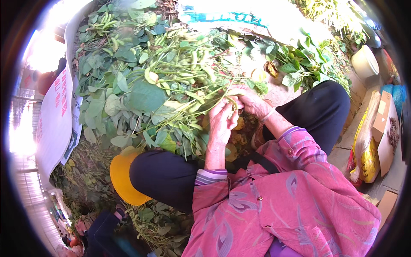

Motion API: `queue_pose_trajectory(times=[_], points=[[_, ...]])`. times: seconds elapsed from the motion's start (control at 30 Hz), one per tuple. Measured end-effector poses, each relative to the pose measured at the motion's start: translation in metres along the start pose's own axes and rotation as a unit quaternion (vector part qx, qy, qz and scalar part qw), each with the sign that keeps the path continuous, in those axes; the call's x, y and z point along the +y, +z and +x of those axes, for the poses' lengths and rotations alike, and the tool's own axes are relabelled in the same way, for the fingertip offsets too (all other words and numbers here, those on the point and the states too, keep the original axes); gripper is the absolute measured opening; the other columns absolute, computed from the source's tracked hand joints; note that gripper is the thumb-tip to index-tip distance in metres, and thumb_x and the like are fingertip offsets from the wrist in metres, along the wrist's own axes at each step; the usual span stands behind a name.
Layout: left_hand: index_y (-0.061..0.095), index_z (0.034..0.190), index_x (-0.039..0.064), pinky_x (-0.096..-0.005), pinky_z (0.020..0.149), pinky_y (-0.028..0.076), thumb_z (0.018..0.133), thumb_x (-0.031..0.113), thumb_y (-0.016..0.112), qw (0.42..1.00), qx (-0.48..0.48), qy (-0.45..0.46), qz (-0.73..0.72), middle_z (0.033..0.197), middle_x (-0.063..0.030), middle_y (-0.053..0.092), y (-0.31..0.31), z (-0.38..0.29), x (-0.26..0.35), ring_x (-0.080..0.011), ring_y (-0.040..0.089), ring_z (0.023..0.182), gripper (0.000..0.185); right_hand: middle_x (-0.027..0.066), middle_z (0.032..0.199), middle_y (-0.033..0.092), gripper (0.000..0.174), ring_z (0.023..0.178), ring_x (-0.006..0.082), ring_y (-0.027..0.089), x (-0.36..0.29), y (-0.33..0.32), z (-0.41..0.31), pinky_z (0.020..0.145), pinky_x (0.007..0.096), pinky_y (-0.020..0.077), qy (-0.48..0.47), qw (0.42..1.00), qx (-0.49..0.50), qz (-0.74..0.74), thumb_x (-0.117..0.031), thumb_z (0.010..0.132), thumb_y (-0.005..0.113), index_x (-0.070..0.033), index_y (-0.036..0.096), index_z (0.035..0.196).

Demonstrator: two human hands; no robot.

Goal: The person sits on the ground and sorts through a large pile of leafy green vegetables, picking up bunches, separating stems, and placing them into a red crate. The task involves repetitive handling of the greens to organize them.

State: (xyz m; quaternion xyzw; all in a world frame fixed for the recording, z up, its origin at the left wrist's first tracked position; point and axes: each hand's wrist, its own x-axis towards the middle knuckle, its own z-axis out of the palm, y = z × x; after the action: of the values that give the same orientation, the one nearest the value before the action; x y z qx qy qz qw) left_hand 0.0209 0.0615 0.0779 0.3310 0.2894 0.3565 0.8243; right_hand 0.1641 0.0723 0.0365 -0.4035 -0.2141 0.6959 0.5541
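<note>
Before me lies a heap of soybean plants (189,61) with leaves, thin stems and clusters of pale green pods. My left hand (220,119), palm turned up, is closed on a soybean stem (205,110) at the heap's near edge. Right beside it, my right hand (250,99) pinches a green pod (236,93); the two hands nearly touch. The fingers partly hide the pods between them. A large leaf (146,96) lies on the heap left of my hands.
Yellowed leaves (237,139) lie between my knees. A yellow round object (123,180) sits beside my left knee. At right stand a cream bucket (365,62), a yellow bag (369,157) and a cardboard box (385,128). A white printed sheet (56,119) borders the heap at left. Another person's leg (102,231) shows lower left.
</note>
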Motion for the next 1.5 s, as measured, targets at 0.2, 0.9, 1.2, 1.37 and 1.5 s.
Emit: queue_pose_trajectory(times=[0.2,0.9,1.2,1.37,1.5], points=[[0.054,0.107,0.001,-0.0155,0.036,0.032,0.087,0.002,0.048,0.975,0.045,0.016,0.217,0.073,-0.0058,0.057,-0.013,0.004,-0.008,-0.0052,0.046,0.046,0.020,0.0060,0.070,0.062,0.008,0.052,0.0129,0.055,-0.001,0.011,-0.006,0.048,0.0259,0.0467,-0.100,0.991,0.020,0.082,0.003,0.072,0.065,-0.001,0.061,0.077],[0.059,0.096,0.001,-0.0170,0.038,0.027,0.083,0.003,0.057,0.989,0.106,-0.003,0.102,0.063,0.0037,0.049,-0.009,0.028,-0.012,-0.0028,0.038,0.044,0.013,-0.0083,0.048,0.028,0.013,0.034,0.0049,0.021,0.001,-0.001,-0.026,0.032,0.0219,0.0147,0.080,0.993,0.039,0.078,-0.021,0.089,0.050,-0.016,0.051,0.077],[0.063,0.096,-0.001,-0.0186,0.047,0.038,0.075,0.005,0.070,0.954,0.207,0.198,0.090,0.074,-0.0011,0.060,-0.006,0.038,-0.050,-0.0057,0.050,0.057,0.023,-0.0023,0.062,0.056,0.018,0.048,0.0046,0.043,0.014,0.029,-0.043,0.042,0.0203,0.0303,-0.090,0.981,0.174,-0.009,-0.008,0.086,0.050,-0.007,0.065,0.076],[0.062,0.095,-0.004,-0.0241,0.072,0.046,0.079,-0.001,0.062,0.959,0.246,0.135,0.023,0.089,-0.0056,0.062,-0.013,0.035,-0.054,-0.0108,0.056,0.078,0.016,-0.0053,0.069,0.055,0.019,0.053,0.0026,0.041,0.022,0.028,-0.058,0.046,0.0169,0.0306,-0.107,0.990,0.081,-0.038,-0.005,0.087,0.048,-0.005,0.065,0.094],[0.061,0.096,0.000,-0.0203,0.059,0.044,0.080,0.001,0.062,0.957,0.240,0.150,0.058,0.085,-0.0024,0.061,-0.007,0.028,-0.046,-0.0073,0.055,0.069,0.016,-0.0068,0.064,0.050,0.020,0.049,0.0015,0.035,0.026,0.005,-0.065,0.043,0.0166,0.0267,-0.029,0.997,0.044,-0.048,-0.007,0.088,0.049,-0.008,0.064,0.101]])
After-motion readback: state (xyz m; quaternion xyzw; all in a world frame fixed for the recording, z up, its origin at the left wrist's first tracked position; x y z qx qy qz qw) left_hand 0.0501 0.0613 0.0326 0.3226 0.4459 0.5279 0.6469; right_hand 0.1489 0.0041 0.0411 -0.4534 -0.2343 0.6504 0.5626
